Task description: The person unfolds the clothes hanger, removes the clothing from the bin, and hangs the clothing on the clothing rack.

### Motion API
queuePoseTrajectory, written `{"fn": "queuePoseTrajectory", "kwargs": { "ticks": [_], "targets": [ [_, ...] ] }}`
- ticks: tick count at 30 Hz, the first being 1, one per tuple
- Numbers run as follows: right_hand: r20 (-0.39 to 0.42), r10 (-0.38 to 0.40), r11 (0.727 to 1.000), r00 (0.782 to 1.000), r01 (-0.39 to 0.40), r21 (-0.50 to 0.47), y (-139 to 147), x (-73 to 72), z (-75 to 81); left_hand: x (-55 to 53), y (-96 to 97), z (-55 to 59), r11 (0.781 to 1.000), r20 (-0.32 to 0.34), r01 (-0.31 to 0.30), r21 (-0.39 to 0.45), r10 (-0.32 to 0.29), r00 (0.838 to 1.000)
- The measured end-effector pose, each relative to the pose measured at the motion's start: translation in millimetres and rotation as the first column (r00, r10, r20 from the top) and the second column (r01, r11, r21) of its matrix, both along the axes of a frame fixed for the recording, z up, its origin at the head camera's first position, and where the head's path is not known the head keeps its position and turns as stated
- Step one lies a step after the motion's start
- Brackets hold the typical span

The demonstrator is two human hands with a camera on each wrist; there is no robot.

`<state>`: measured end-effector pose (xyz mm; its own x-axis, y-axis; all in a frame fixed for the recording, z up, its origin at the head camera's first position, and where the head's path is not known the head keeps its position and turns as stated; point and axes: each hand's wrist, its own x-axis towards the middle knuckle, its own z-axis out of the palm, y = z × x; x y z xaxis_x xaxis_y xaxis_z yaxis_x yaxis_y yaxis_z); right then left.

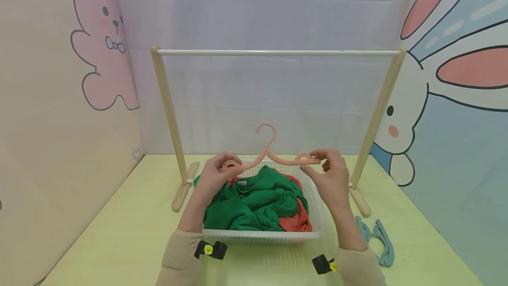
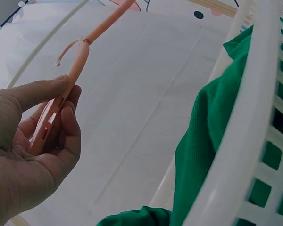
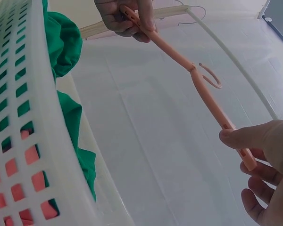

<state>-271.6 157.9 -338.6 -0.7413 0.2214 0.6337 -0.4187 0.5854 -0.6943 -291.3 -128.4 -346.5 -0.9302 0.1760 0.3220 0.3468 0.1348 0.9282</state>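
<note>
Left grip (image 1: 213,176) and right grip (image 1: 332,178) each pinch an end of the pink hanger (image 1: 285,161), up over the far side of the white basket (image 1: 258,235) of green cloth (image 1: 258,202), and tbh if one side slips it could fold mid-joint and snag that pile.

Behind the pale yellow-green table (image 1: 111,233) rises a whitish, creased backdrop (image 1: 270,21). Along the table's left side stands a cream wall (image 1: 43,114) bearing a pink cartoon animal (image 1: 109,69) and an outlined heart (image 1: 136,154); along the table's right, a light-blue wall (image 1: 464,167) carries a white, pink-eared rabbit (image 1: 409,114). Even light covers the table.
</note>
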Motion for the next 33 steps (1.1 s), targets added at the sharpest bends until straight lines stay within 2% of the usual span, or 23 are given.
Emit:
{"fn": "queuePoseTrajectory", "kwargs": {
  "ticks": [4,10,15,23,33],
  "targets": [
    [0.005,0.01,1.0,1.0,-0.011,0.028,-1.9,-0.1,0.7,0.5,1.3,0.7,1.0,0.006,-0.005,0.022,0.005,1.0],
    [0.075,0.033,0.999,0.997,-0.035,0.02,-3.8,0.9,-0.7,1.1,3.8,-1.3,0.999,0.013,-0.011,0.038,0.011,1.0],
    [0.108,0.084,0.994,0.991,-0.09,0.058,-1.0,0.3,-1.1,0.3,3.5,-2.8,0.999,0.012,-0.028,0.03,0.027,1.0],
    [0.073,0.152,0.962,0.986,-0.165,0.217,3.7,-1.7,3.7,-0.6,2.9,-1.9,1.0,0.01,-0.017,-0.011,0.017,1.0],
    [0.203,0.215,0.925,0.955,-0.266,0.272,8.2,-1.8,6.2,-0.8,3.6,-1.6,1.0,0.018,0.011,-0.019,-0.011,1.0]
  ]
}}
